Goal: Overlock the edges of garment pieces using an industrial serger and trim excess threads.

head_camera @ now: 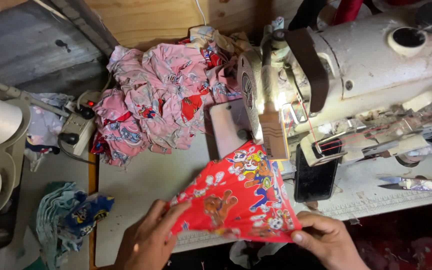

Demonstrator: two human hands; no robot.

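Head view: left hand point(146, 240) and right hand point(326, 240) both pinch red printed cloth point(238, 200) at bench point(146, 185) edge, under sewing machine point(346, 65); pink cloth pile point(161, 100) behind.

Red cartoon-dog print fabric point(238, 200), pink patterned cloth heap point(161, 100), cream sewing machine point(376, 55)

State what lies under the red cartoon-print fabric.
Under the red fabric show the table edge and pale cloth; the sewing machine needle area stays covered.
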